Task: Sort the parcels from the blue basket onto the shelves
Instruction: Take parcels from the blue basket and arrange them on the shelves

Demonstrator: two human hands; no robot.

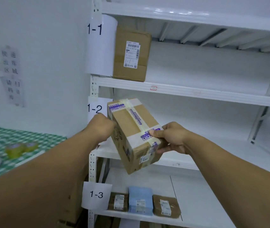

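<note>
I hold a brown cardboard parcel (pixel 135 135) with purple-printed tape, tilted, in front of the white shelf level marked 1-2 (pixel 188 159). My left hand (pixel 102 125) grips its left side with curled fingers; my right hand (pixel 170 137) holds its near right end, thumb on top. A larger brown box (pixel 131 55) with a white label stands on level 1-1 (pixel 180 92). On level 1-3 (pixel 196 203) lie two small brown parcels (pixel 118 201) (pixel 166 206) and a light blue parcel (pixel 140 200) between them. The blue basket is out of view.
A table with a green checked cloth (pixel 32 142) stands at the left, with yellowish tape rolls (pixel 20 148) on it. Paper signs (pixel 11 76) hang on the white wall. Level tags 1-1 (pixel 95 29), 1-2 (pixel 94 108) and 1-3 (pixel 96 194) mark the shelf post.
</note>
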